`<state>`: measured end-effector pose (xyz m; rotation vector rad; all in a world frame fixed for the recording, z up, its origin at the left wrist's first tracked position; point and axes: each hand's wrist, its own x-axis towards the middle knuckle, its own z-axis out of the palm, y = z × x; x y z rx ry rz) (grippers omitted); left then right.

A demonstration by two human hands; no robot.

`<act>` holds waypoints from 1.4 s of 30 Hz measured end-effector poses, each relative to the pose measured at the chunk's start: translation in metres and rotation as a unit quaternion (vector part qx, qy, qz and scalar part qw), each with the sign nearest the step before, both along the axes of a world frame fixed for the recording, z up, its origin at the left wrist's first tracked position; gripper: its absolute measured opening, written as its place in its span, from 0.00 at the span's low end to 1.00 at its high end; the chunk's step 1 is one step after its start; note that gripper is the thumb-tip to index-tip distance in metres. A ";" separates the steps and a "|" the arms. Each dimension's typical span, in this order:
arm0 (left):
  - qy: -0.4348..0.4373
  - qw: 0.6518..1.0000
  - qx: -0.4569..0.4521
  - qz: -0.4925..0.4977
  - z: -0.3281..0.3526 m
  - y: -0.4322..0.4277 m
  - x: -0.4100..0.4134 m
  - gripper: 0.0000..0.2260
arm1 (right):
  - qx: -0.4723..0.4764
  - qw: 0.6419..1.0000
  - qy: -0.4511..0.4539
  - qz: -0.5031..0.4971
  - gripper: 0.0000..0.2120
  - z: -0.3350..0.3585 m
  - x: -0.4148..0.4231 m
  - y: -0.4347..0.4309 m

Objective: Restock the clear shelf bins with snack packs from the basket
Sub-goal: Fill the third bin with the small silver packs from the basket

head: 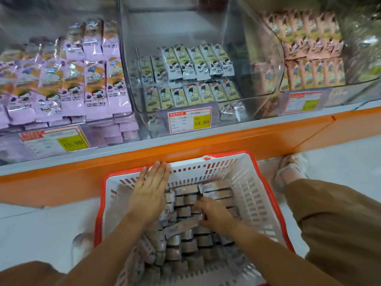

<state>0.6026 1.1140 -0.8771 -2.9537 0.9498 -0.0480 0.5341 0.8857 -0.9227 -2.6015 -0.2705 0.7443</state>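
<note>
**Hand state.** The left hand [150, 188] is flat, with fingers straight and together. It lies palm-down over the far left of the load, fingertips at the far wall of the basket [247, 182]. The right hand [214, 213] has its fingers curled down into the packs [181, 244] and grips a cluster near the middle of the load. The hands are apart, with a few rows of packs between them.

**Step in hand (judged): gathering a batch to lift.**
- Use the flat left hand as a stop and draw the right-hand cluster against it, so the packs rise as one squared block.
- Keep the packs on edge and aligned. The wrappers look slick, and a loose grip may shed the outer ones.
- Lift clear of the basket rim before turning to the shelf.

**Location of the packs.** They stand in rows across the basket bottom, directly under and between both hands. The basket sits on the floor [41, 234], close against the orange shelf base [185, 145].

**Bins above the shelf base.**
- The left bin [10, 149] holds purple packs, stacked high.
- The middle bin [247, 69] holds green packs, with open room above them.
- The right bin [360, 58] holds pink packs.

The print on the basket packs is too blurred to match them to a bin.
</note>
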 end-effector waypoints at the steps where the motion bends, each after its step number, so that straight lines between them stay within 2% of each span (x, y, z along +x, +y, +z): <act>1: 0.002 1.000 0.001 0.002 -0.002 0.000 0.000 0.34 | -0.016 1.000 -0.001 0.018 0.19 -0.009 -0.001 0.002; 5: -0.014 1.000 -0.003 -0.002 -0.006 -0.001 0.000 0.33 | -0.096 0.993 0.007 0.068 0.21 -0.036 -0.003 0.010; 8: -0.021 1.000 -0.005 -0.001 -0.009 -0.001 -0.001 0.33 | -0.096 0.993 -0.010 0.066 0.20 -0.043 0.000 0.012; 10: -0.022 1.000 -0.007 0.002 -0.011 -0.001 -0.001 0.32 | -0.050 0.997 -0.016 0.051 0.21 -0.042 0.001 0.009; 13: -0.019 1.000 -0.009 0.004 -0.009 -0.001 -0.001 0.32 | 0.047 0.999 -0.002 -0.018 0.20 -0.030 0.005 -0.002; 16: -0.015 1.000 -0.009 0.005 -0.004 -0.002 -0.002 0.32 | 0.105 0.991 0.021 -0.085 0.18 -0.011 0.010 -0.011; 21: 0.024 0.999 -0.019 0.027 0.011 -0.007 -0.002 0.42 | 0.262 0.933 0.018 -0.247 0.12 0.023 0.016 -0.017; 24: 0.024 0.997 -0.059 0.033 0.022 -0.011 -0.004 0.36 | 0.333 0.901 -0.002 -0.277 0.06 0.047 0.021 -0.019; 26: 0.055 0.990 -0.124 0.034 0.033 -0.018 -0.007 0.28 | 0.352 0.891 -0.022 -0.287 0.08 0.062 0.023 -0.020; 28: 0.153 0.959 -0.234 0.037 0.048 -0.028 -0.010 0.22 | 0.372 0.884 -0.042 -0.279 0.14 0.078 0.024 -0.019; 31: 0.315 0.869 -0.376 0.067 0.074 -0.043 -0.017 0.20 | 0.405 0.866 -0.075 -0.284 0.17 0.104 0.027 -0.014; 33: 0.335 0.835 -0.430 0.074 0.084 -0.050 -0.021 0.17 | 0.412 0.859 -0.108 -0.284 0.16 0.124 0.026 -0.010; 37: 0.341 0.798 -0.491 0.071 0.103 -0.056 -0.023 0.10 | 0.428 0.849 -0.147 -0.271 0.19 0.159 0.015 -0.009; 40: 0.363 0.755 -0.540 0.085 0.119 -0.054 -0.023 0.09 | 0.397 0.874 -0.162 -0.229 0.24 0.174 0.002 -0.014; 42: 0.367 0.734 -0.565 0.084 0.132 -0.053 -0.024 0.09 | 0.371 0.889 -0.164 -0.212 0.23 0.184 -0.006 -0.016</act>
